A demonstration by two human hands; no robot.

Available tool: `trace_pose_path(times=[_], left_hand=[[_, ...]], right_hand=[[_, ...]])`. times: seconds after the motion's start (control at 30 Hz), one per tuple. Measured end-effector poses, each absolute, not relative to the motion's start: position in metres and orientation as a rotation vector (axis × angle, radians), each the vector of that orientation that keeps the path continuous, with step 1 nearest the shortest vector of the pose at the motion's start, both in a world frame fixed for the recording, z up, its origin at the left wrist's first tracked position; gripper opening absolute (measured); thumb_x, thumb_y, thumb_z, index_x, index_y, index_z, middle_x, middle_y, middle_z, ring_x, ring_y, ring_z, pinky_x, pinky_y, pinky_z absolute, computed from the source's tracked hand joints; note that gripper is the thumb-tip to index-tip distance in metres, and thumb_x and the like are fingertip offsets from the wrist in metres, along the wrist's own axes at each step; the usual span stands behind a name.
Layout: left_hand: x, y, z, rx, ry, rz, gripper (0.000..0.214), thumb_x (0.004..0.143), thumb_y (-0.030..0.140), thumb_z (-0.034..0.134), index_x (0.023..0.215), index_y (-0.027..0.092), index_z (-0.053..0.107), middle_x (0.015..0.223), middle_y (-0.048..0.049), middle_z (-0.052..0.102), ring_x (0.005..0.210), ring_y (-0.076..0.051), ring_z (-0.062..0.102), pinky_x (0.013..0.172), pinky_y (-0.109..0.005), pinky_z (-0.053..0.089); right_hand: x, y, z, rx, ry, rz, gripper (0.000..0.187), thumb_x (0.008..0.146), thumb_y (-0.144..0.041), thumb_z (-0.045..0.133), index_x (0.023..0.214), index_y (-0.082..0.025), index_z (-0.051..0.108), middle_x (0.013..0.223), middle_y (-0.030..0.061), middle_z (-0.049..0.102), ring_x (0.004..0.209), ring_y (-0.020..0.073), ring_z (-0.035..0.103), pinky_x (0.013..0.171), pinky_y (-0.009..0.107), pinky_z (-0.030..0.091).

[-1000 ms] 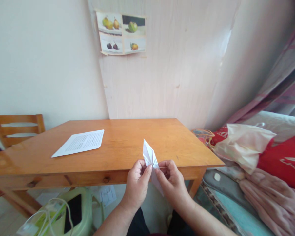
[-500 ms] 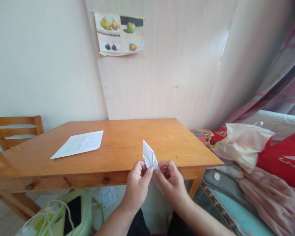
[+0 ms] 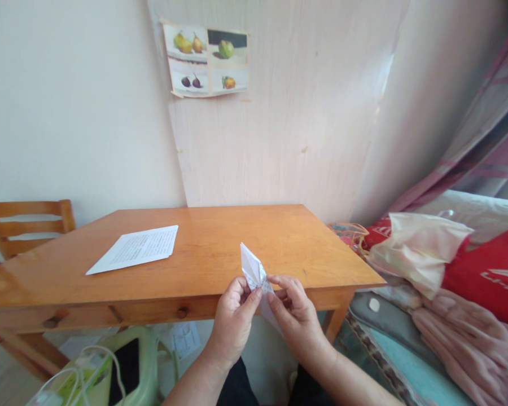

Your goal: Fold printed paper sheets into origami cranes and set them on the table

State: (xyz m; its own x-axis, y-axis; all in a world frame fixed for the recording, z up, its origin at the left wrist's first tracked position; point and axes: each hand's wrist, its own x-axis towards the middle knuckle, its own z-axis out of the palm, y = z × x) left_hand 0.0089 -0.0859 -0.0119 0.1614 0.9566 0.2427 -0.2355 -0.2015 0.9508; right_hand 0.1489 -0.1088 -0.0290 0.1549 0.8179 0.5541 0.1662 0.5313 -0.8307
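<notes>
A folded piece of white paper [image 3: 251,265] with printed text on part of it is held up in front of the table's near edge. Its pointed end rises up and to the left, and its lower part slants down between my hands. My left hand [image 3: 236,316] pinches it from the left, thumb on the near face. On the other side, my right hand [image 3: 295,313] grips it between thumb and fingers. Parts of the folds are hidden behind my fingers.
The wooden table [image 3: 220,231] bears a stack of printed sheets [image 3: 138,248] at left. Below it stands a green plastic stool [image 3: 146,361] with cables and a dark flat object. A wooden chair [image 3: 34,225] is at far left; bags and a pink cloth [image 3: 465,327] lie at right.
The tip of the folded paper has shifted slightly left and tilted further that way. My fingers have moved a little, with both hands still holding it.
</notes>
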Motion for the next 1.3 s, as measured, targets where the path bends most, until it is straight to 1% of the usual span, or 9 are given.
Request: trace_pose_path(times=[0.17, 0.3, 0.43, 0.53, 0.67, 0.8, 0.9, 1.07, 1.3], left_hand=[[0.0097, -0.0857, -0.0106, 1.282, 0.802, 1.327, 0.026, 0.087, 0.036, 0.070, 0.104, 0.017, 0.067, 0.097, -0.0054, 0.071, 0.090, -0.019, 0.063, 0.083, -0.029, 0.048], [0.0105, -0.0859, -0.0107, 1.280, 0.818, 1.333, 0.027, 0.086, 0.037, 0.071, 0.104, 0.017, 0.067, 0.091, -0.0048, 0.070, 0.089, -0.019, 0.063, 0.081, -0.029, 0.048], [0.0108, -0.0853, -0.0119, 1.295, 0.842, 1.337, 0.027, 0.086, 0.037, 0.071, 0.103, 0.017, 0.067, 0.090, -0.0040, 0.070, 0.086, -0.019, 0.062, 0.080, -0.028, 0.047], [0.0102, -0.0849, -0.0130, 1.302, 0.846, 1.331, 0.026, 0.087, 0.037, 0.070, 0.102, 0.016, 0.067, 0.092, -0.0046, 0.070, 0.087, -0.019, 0.062, 0.080, -0.028, 0.047], [0.0096, -0.0856, -0.0132, 1.290, 0.839, 1.307, 0.027, 0.086, 0.038, 0.071, 0.103, 0.017, 0.067, 0.098, -0.0062, 0.071, 0.089, -0.019, 0.063, 0.082, -0.030, 0.048], [0.0103, -0.0867, -0.0131, 1.269, 0.843, 1.295, 0.028, 0.085, 0.039, 0.071, 0.102, 0.017, 0.068, 0.096, -0.0060, 0.071, 0.083, -0.018, 0.063, 0.080, -0.030, 0.049], [0.0113, -0.0866, -0.0145, 1.274, 0.853, 1.305, 0.026, 0.084, 0.039, 0.072, 0.096, 0.017, 0.068, 0.092, -0.0054, 0.071, 0.082, -0.018, 0.063, 0.078, -0.029, 0.049], [0.0113, -0.0862, -0.0164, 1.329, 0.871, 1.297, 0.022, 0.085, 0.037, 0.071, 0.093, 0.017, 0.066, 0.090, -0.0054, 0.069, 0.084, -0.019, 0.063, 0.080, -0.030, 0.048], [0.0110, -0.0893, -0.0154, 1.330, 0.824, 1.246, 0.022, 0.087, 0.034, 0.068, 0.101, 0.017, 0.066, 0.098, -0.0071, 0.070, 0.092, -0.021, 0.064, 0.085, -0.031, 0.048]], right_hand=[[0.1487, -0.1095, -0.0295, -0.923, -1.402, 0.545, 0.033, 0.096, -0.028, 0.057, 0.127, -0.031, 0.067, 0.119, 0.0096, 0.057, 0.103, 0.0210, 0.062, 0.077, 0.030, 0.055], [0.1490, -0.1097, -0.0288, -0.913, -1.413, 0.542, 0.034, 0.096, -0.026, 0.056, 0.127, -0.033, 0.068, 0.120, 0.0094, 0.057, 0.111, 0.0220, 0.059, 0.085, 0.033, 0.054], [0.1502, -0.1076, -0.0309, -0.915, -1.367, 0.601, 0.029, 0.094, -0.030, 0.060, 0.121, -0.030, 0.070, 0.119, 0.0087, 0.059, 0.105, 0.0212, 0.060, 0.085, 0.033, 0.053], [0.1505, -0.1061, -0.0335, -0.921, -1.261, 0.752, 0.026, 0.090, -0.037, 0.065, 0.114, -0.027, 0.068, 0.116, 0.0077, 0.062, 0.097, 0.0204, 0.062, 0.081, 0.033, 0.054], [0.1512, -0.1078, -0.0306, -0.881, -1.132, 1.010, 0.028, 0.087, -0.045, 0.069, 0.105, -0.023, 0.063, 0.107, 0.0067, 0.067, 0.091, 0.0205, 0.064, 0.077, 0.033, 0.054], [0.1523, -0.1106, -0.0246, -0.875, -1.097, 1.102, 0.029, 0.086, -0.047, 0.071, 0.095, -0.021, 0.062, 0.105, 0.0062, 0.068, 0.087, 0.0188, 0.064, 0.076, 0.031, 0.052], [0.1520, -0.1099, -0.0249, -0.893, -1.081, 1.091, 0.032, 0.084, -0.047, 0.073, 0.092, -0.020, 0.060, 0.105, 0.0069, 0.068, 0.086, 0.0188, 0.064, 0.074, 0.030, 0.052], [0.1518, -0.1058, -0.0299, -0.964, -1.128, 0.932, 0.034, 0.079, -0.049, 0.076, 0.083, -0.020, 0.059, 0.096, 0.0069, 0.070, 0.085, 0.0205, 0.065, 0.075, 0.032, 0.052], [0.1521, -0.1073, -0.0304, -1.081, -1.166, 0.804, 0.029, 0.082, -0.046, 0.072, 0.080, -0.020, 0.059, 0.084, 0.0056, 0.069, 0.076, 0.0197, 0.062, 0.067, 0.030, 0.050]])
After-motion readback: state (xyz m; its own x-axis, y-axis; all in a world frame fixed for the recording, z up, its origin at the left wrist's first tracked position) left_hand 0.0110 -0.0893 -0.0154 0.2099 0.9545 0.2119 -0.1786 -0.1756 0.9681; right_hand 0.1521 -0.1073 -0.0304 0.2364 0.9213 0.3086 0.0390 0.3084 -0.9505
